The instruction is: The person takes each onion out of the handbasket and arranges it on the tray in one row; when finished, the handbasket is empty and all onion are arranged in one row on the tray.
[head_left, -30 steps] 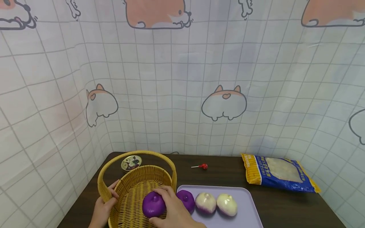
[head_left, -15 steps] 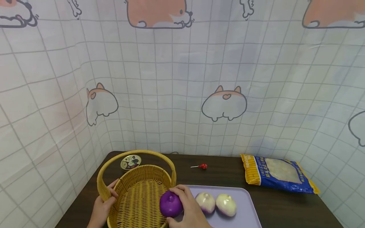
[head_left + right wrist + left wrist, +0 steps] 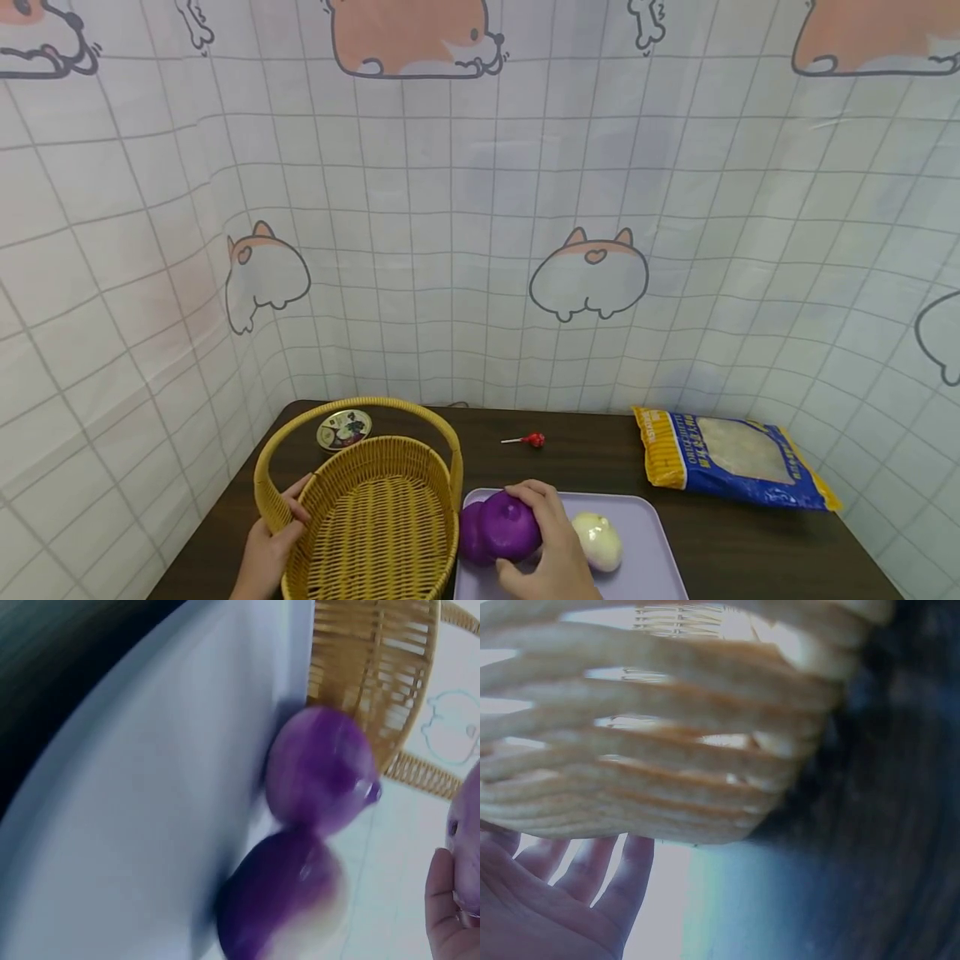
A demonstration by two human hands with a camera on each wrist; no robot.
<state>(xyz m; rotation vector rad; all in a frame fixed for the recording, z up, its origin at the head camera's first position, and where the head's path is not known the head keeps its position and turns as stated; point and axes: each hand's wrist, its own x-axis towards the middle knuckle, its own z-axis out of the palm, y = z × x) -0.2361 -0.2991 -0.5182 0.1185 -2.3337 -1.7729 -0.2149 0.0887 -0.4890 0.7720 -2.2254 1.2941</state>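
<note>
My right hand (image 3: 551, 542) holds a shiny purple onion-like vegetable (image 3: 512, 527) with a small knob on top, over the lilac tray (image 3: 660, 575). Another purple onion (image 3: 471, 533) lies partly behind it at the tray's left side. A white-and-purple onion (image 3: 598, 542) sits to the right of the hand, and a second is hidden by the hand in the head view. In the right wrist view, two onions (image 3: 319, 772) rest on the tray, touching. At the left, my left hand (image 3: 273, 546) grips the side of a yellow wicker basket (image 3: 375, 533), near the handle's base.
Behind the basket lies a round tin (image 3: 344, 429). A red lollipop (image 3: 534, 439) is on the dark table (image 3: 585, 467) beyond the tray. A blue-and-yellow bag of pasta (image 3: 735, 458) lies at the back right. The arched basket handle (image 3: 360, 402) rises above the rim.
My right hand has carried the purple onion rightward, from over the basket to over the tray. The left hand and the basket have stayed in place.
</note>
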